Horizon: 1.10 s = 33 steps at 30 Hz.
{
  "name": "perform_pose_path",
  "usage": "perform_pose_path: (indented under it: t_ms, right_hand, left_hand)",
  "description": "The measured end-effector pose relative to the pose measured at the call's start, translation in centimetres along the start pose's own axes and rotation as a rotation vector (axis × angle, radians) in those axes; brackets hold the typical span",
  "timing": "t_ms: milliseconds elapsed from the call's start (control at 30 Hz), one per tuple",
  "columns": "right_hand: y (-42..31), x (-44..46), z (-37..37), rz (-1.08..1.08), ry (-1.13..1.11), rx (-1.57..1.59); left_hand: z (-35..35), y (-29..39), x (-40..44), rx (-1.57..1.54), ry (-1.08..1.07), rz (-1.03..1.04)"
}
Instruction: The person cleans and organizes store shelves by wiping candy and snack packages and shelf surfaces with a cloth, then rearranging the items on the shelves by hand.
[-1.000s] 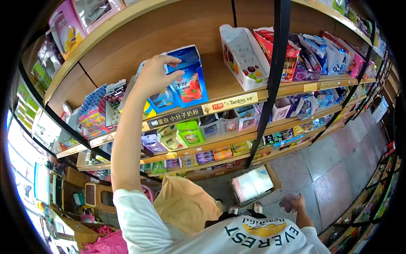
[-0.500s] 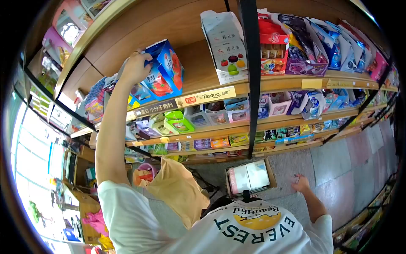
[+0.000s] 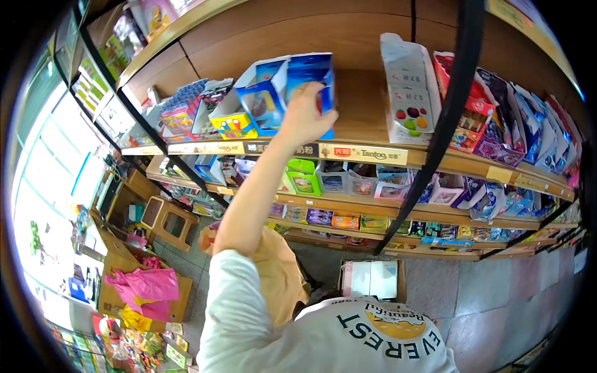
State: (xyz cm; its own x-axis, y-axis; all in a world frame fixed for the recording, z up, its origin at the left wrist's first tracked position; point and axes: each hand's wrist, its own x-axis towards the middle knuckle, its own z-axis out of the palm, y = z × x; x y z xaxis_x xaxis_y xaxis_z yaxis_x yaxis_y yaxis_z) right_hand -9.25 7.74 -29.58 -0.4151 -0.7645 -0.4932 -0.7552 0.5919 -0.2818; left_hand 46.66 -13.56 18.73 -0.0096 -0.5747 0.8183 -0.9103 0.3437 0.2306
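My left hand is raised in front of a blue box on the upper shelf, its thumb and fingers apart. The hand hides much of the box front; whether the fingertips touch it cannot be seen. Directly left of it stands a blue-and-white box with a cut-out front, then a low yellow box. My right hand is out of sight.
A white box with fruit pictures stands farther right on the shelf, before a black upright post. Lower shelves hold several packets. Below are a brown bag, an open carton and a wooden stool.
The view has turned, shifting the shelf contents rightward. My left hand has gone from the blue box's left edge to its front. My right hand has left the view.
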Motion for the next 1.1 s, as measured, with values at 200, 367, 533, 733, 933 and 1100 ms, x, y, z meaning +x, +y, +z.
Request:
perform_pose_path:
  t_ms: [200,367,533,733,933,1100]
  right_hand:
    - [0.2,-0.2,-0.7,-0.031,-0.013,-0.015]
    - [-1.4,0.7,-1.6,-0.084,0.015,0.005]
    - [-11.8,-6.9,-6.3,-0.136,0.074,0.037]
    - [-4.4,-2.0,0.0,-0.056,0.006,-0.007]
    - [-1.7,-4.4,2.7,0.073,-0.044,0.087]
    - [-3.2,-7.7,1.9,0.015,0.183,-0.066]
  left_hand:
    - [2.9,0.6,2.9,-0.211,0.106,-0.047]
    - [4.3,2.9,1.8,-0.29,0.036,-0.029]
    - [-4.2,-0.8,5.7,0.09,0.055,-0.031]
    - [-8.7,-14.9,10.8,0.405,-0.803,-0.075]
    - [-7.0,-9.8,10.0,0.731,-0.869,-0.07]
    - [-5.8,-12.5,10.8,0.767,-0.724,-0.045]
